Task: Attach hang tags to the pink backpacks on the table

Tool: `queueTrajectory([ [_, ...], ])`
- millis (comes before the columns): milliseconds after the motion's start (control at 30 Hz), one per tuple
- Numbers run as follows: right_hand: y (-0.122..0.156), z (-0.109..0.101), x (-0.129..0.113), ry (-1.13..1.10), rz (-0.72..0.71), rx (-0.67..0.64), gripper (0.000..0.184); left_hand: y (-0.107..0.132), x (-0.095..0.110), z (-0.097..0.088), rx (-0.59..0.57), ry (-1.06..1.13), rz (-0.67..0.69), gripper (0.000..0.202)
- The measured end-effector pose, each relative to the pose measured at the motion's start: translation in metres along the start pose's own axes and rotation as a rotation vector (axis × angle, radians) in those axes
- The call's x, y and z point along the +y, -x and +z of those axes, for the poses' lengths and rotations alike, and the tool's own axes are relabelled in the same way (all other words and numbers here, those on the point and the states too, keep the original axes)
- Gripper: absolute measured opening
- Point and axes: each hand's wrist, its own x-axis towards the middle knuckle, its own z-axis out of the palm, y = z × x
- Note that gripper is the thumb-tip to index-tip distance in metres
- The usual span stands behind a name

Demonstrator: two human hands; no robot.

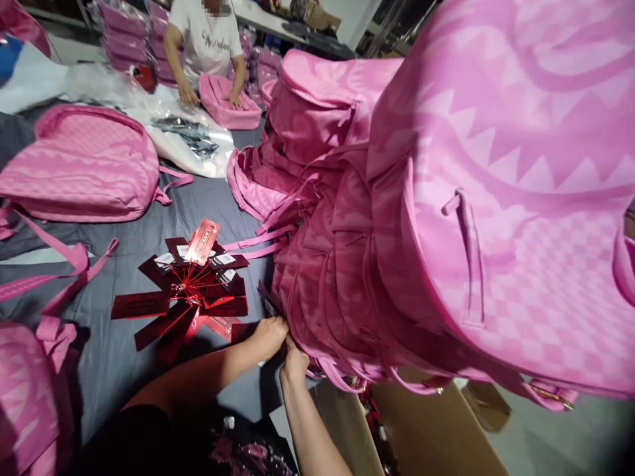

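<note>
My left hand and my right hand meet at the lower left edge of a tall pile of pink backpacks. Both have bent, closed fingers pressed against the bags, and whatever they pinch is hidden. Just above my left hand a dark hang tag sticks out beside the pile. To the left, red and black hang tags fan out in a ring on the grey cloth, their red strings gathered at the middle. One brighter red tag lies on top of the fan.
Pink backpacks also lie at the left and lower left. Across the table a person handles a flat pink bag near clear plastic. An open cardboard box stands below the pile.
</note>
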Motion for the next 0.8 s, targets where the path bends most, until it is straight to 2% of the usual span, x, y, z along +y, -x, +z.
queueTrajectory([
  [133, 0.001, -0.002, 0.003, -0.019, 0.032, 0.012, 0.031, 0.000, 0.033, 0.019, -0.029, -0.025, -0.148, 0.041],
  [267, 0.005, -0.002, -0.003, -0.035, 0.064, 0.010, 0.032, 0.001, 0.034, 0.018, -0.033, -0.026, -0.206, 0.044],
  [367, 0.008, -0.002, -0.009, -0.045, 0.077, -0.007, 0.032, 0.001, 0.019, 0.007, -0.043, 0.008, -0.183, 0.038],
  [500, 0.009, -0.003, -0.013, -0.043, 0.117, -0.064, 0.032, 0.005, -0.020, -0.015, -0.047, 0.081, -0.080, 0.016],
  [600, 0.008, -0.006, -0.015, -0.029, 0.149, -0.095, 0.030, 0.009, -0.042, -0.029, -0.045, 0.107, -0.010, 0.012],
  [800, 0.006, -0.010, -0.019, -0.042, 0.179, -0.137, 0.029, 0.012, -0.046, -0.043, -0.041, 0.112, 0.089, 0.017],
])
